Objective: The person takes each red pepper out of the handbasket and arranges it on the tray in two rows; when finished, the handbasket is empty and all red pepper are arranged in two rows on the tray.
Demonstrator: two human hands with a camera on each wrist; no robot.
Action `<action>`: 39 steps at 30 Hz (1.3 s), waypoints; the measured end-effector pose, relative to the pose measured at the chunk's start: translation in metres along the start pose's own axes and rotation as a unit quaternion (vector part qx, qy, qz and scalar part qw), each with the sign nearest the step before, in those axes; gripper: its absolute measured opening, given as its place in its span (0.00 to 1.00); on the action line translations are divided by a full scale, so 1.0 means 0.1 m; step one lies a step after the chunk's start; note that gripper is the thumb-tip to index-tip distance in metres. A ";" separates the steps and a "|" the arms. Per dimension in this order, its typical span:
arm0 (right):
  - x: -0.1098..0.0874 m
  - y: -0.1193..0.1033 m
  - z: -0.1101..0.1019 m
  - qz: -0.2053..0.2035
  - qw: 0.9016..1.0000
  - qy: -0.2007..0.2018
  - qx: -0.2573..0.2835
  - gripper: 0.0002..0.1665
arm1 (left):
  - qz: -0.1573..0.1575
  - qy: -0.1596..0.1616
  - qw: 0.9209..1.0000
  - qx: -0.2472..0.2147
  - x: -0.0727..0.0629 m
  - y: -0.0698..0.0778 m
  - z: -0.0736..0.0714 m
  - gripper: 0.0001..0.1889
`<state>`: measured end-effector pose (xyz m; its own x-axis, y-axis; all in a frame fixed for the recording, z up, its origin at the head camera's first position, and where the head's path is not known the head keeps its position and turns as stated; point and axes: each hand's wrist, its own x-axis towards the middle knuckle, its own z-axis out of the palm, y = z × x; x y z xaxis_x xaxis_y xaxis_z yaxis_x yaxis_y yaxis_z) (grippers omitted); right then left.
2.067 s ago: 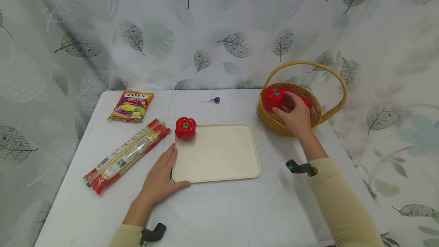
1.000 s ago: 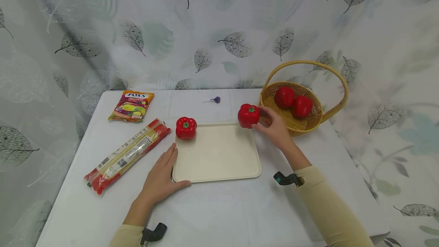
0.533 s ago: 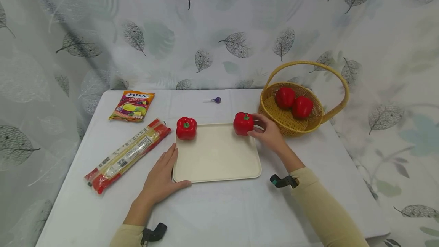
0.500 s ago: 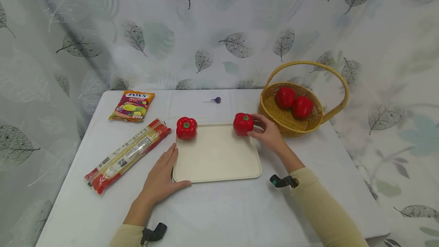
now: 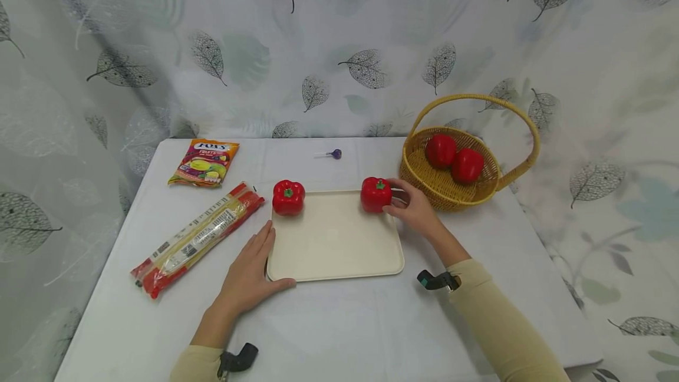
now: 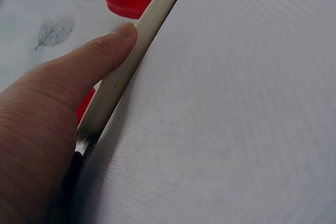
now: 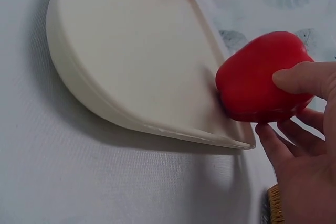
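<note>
My right hand (image 5: 416,210) grips a red bell pepper (image 5: 376,194) at the far right corner of a cream tray (image 5: 339,240). In the right wrist view the thumb lies on the pepper's side (image 7: 262,77), with the fingers around its lower end. Another red bell pepper (image 5: 288,197) sits at the tray's far left corner. My left hand (image 5: 246,282) lies at the tray's near left corner, fingers straight along the left side. Its thumb rests against the front rim, as the left wrist view also shows.
A wicker basket (image 5: 448,196) with a tall handle holds two red peppers (image 5: 453,158) at the right. Left of the tray lie a long red-ended packet (image 5: 198,240) and an orange candy bag (image 5: 204,162). A purple lollipop (image 5: 334,154) lies behind the tray.
My right hand has lifted a bell pepper out of the basket and brought it left and down to the tray's far right corner. The left hand has stayed in place.
</note>
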<state>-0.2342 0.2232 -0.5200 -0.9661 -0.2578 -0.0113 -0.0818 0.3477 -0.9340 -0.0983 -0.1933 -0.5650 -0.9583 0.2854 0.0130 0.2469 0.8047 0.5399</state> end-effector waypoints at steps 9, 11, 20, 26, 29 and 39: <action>-0.02 0.05 -0.02 -0.031 0.999 -0.006 0.009 0.47 | -0.002 -0.001 1.000 0.001 0.01 -0.01 0.01 0.69; -0.02 0.06 -0.02 -0.039 0.999 -0.008 0.007 0.47 | -0.003 -0.001 1.000 0.000 0.01 -0.02 0.01 0.69; -0.03 0.04 -0.01 -0.044 0.999 -0.012 -0.011 0.47 | 0.002 0.003 1.000 -0.003 0.01 -0.03 0.01 0.69; -0.03 0.08 -0.01 -0.049 0.999 -0.012 -0.005 0.48 | 0.002 0.004 1.000 -0.001 0.01 -0.02 0.02 0.69; -0.04 0.09 -0.01 -0.053 0.998 -0.011 -0.011 0.47 | 0.000 0.003 1.000 -0.001 0.01 -0.02 0.02 0.69; -0.07 0.03 -0.03 -0.054 0.998 -0.005 -0.027 0.49 | 0.001 0.002 1.000 0.001 0.02 -0.02 0.01 0.70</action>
<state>-0.2282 0.2284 -0.5216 -0.9484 -0.3054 0.0849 -0.1993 0.3660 -0.9090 -0.1000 -0.1936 -0.5671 -0.9581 0.2858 0.0171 0.2498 0.8052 0.5379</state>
